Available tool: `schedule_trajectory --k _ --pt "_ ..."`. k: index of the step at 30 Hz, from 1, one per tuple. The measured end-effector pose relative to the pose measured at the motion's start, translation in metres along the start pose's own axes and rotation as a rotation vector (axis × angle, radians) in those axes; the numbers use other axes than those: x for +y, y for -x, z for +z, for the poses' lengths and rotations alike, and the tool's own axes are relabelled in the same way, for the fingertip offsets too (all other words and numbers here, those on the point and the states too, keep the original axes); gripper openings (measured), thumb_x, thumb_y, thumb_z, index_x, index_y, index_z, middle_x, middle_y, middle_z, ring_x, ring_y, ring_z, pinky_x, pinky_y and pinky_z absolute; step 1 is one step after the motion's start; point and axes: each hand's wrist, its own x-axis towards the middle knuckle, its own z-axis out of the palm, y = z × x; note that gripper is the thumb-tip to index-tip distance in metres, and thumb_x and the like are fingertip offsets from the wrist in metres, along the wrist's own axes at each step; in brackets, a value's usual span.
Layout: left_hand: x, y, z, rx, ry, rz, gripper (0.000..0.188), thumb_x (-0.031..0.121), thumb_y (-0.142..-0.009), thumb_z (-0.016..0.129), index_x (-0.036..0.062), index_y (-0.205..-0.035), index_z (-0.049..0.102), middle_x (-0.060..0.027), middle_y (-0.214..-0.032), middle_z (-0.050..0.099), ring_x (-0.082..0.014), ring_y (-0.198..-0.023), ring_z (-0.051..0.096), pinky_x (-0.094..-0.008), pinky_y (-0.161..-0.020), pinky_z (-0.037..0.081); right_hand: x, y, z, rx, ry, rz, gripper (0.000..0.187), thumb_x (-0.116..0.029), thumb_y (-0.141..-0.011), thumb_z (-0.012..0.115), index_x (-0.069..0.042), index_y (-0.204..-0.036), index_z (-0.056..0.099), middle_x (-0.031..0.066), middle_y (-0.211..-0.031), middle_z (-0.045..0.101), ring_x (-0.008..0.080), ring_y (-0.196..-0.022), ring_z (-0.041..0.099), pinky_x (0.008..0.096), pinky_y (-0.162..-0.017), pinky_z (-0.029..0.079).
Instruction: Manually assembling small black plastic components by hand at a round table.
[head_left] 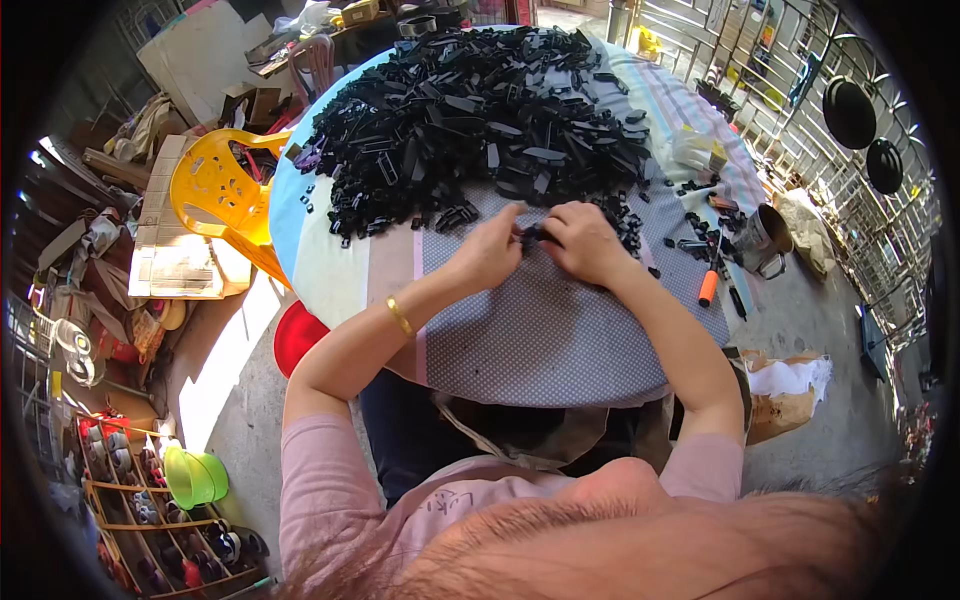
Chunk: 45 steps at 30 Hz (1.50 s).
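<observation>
A large heap of black plastic parts (440, 120), many of them long and flat, covers the far half of a round table. At the heap's near edge my two hands meet over a small black plastic part (535, 236). My left hand (492, 248) pinches it from the left, a gold bracelet on that wrist. From the right, my right hand (585, 243) has its fingers curled round the same part. The fingers hide most of its shape. Under both hands lies a grey dotted cloth (540, 330).
A metal mug (763, 240) stands at the table's right, beside loose black pieces and an orange-handled tool (708, 288). A clear plastic bag (697, 150) lies farther back. Left of the table are a yellow chair (215, 190) and a red stool (298, 338). An open paper sack (790, 400) stands at right.
</observation>
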Motion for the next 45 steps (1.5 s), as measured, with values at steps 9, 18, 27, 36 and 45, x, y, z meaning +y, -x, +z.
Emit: schedule_trajectory --k 9,18,27,36,45 --pt "0.022 -0.091 0.007 0.38 -0.314 0.544 0.019 0.013 -0.074 0.062 0.0039 -0.09 0.062 -0.0109 -0.09 0.06 -0.0296 -0.092 0.052 -0.0364 -0.082 0.042 0.064 0.043 -0.026 0.129 0.156 0.322 0.023 -0.026 -0.075 0.062 -0.006 -0.088 0.065 0.0073 -0.099 0.057 0.0256 -0.097 0.051 0.0386 -0.081 0.041" --pt "-0.014 -0.096 0.003 0.203 -0.295 0.309 0.039 0.023 -0.075 0.065 0.0039 -0.107 0.056 -0.016 -0.102 0.055 -0.0355 -0.088 0.056 -0.039 -0.077 0.046 -0.027 0.004 -0.04 -0.273 -0.054 0.265 0.03 -0.037 -0.074 0.065 -0.011 -0.089 0.063 0.0084 -0.085 0.055 0.0271 -0.081 0.059 0.0372 -0.07 0.049" --pt "0.008 -0.028 0.005 0.411 -0.287 0.551 0.032 0.011 -0.065 0.072 0.0032 -0.093 0.058 -0.0129 -0.105 0.054 -0.0328 -0.104 0.049 -0.0437 -0.087 0.042 0.024 0.035 -0.104 0.018 -0.019 0.626 0.026 -0.025 -0.069 0.07 -0.003 -0.083 0.064 0.011 -0.077 0.061 0.0258 -0.067 0.059 0.0342 -0.06 0.045" --pt "0.015 -0.024 0.004 0.4 -0.125 0.656 0.033 0.006 -0.068 0.072 -0.0019 -0.095 0.056 -0.0132 -0.091 0.059 -0.0301 -0.074 0.059 -0.0314 -0.066 0.05 0.018 0.063 -0.09 -0.327 -0.003 0.74 0.018 -0.018 -0.068 0.068 -0.004 -0.078 0.065 0.0133 -0.075 0.062 0.0311 -0.076 0.06 0.0398 -0.069 0.046" --pt "0.006 -0.026 0.012 -0.04 0.984 -0.103 0.023 0.009 -0.088 0.05 -0.0002 -0.107 0.042 -0.008 -0.089 0.056 -0.0112 -0.075 0.055 -0.0249 -0.068 0.047 0.016 -0.005 -0.074 0.223 -0.366 0.523 0.015 -0.012 -0.084 0.055 0.002 -0.088 0.059 0.0163 -0.078 0.059 0.0316 -0.074 0.058 0.035 -0.065 0.045"
